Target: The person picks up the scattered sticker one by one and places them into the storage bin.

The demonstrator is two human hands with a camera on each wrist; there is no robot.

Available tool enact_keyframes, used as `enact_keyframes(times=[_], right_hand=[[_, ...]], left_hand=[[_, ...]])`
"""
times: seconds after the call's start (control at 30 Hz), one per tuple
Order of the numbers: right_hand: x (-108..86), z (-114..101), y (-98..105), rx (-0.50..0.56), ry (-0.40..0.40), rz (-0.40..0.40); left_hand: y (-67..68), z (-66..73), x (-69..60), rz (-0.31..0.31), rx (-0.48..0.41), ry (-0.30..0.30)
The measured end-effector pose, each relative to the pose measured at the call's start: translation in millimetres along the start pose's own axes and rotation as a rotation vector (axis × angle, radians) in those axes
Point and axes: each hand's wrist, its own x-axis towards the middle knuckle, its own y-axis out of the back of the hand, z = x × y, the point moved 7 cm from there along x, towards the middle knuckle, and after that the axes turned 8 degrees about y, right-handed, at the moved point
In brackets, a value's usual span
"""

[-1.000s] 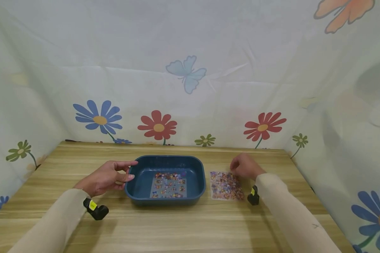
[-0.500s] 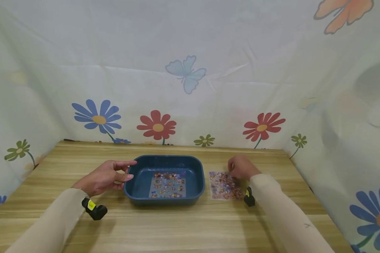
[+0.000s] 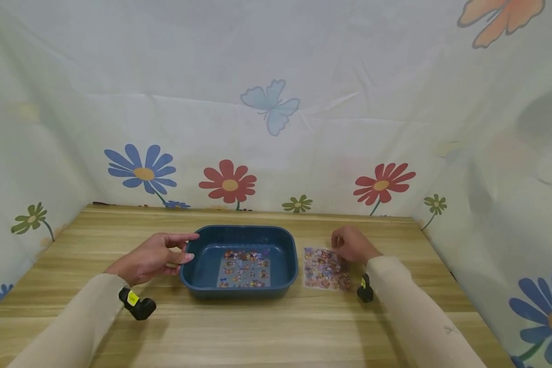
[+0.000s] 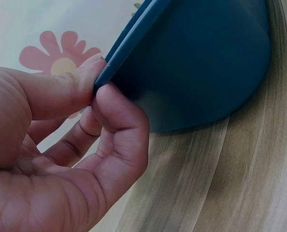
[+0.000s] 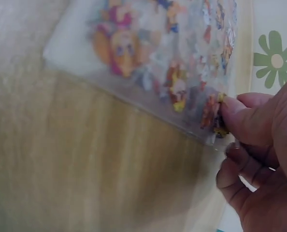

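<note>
A dark blue rectangular tray stands on the table, and a clear sticker sheet with cartoon figures lies flat inside it. My left hand pinches the tray's left rim between thumb and index finger; the left wrist view shows this grip on the rim closely. To the right of the tray is another cartoon sticker sheet. Its far right corner is pinched between thumb and fingers of my right hand. The right wrist view shows this sheet blurred, tilted above the wood surface.
The wooden table ends at a white cloth backdrop printed with flowers and butterflies. More of this cloth hangs at the left and right. Each wrist wears a small black camera.
My right hand has shifted slightly left since the first frame. The near edge of the right sticker sheet now sits slightly higher in the head view. My left hand keeps its hold on the tray.
</note>
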Motion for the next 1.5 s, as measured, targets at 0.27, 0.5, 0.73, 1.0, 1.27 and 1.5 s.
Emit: enact_keyframes(times=[0.27,0.5,0.73,1.0,1.27,1.5], right_hand=[[-3.5,3.5,-2.8,0.020,-0.022,0.031],[-7.3,9.6,-5.5,0.018,-0.083,0.054],[-10.0,10.2,-4.8,0.036,-0.117,0.086],[-11.9,11.2,0.5,0.068,-0.093,0.097],[-14.0,8.1,9.1,0.114,0.009,0.168],[-15.8,15.6,9.1,0.216,-0.054,0.191]], left_hand=[[-0.3,-0.1,-1.0,0.005,0.005,-0.003],[-0.5,-0.1,0.8,0.034,0.016,0.018],[-1.4,0.8,0.1,0.034,0.012,0.018],[-1.4,0.0,-0.9,0.034,0.015,0.016],[0.0,-0.6,-1.6,0.032,0.020,0.015],[0.1,-0.4,-0.9,0.036,0.021,0.021]])
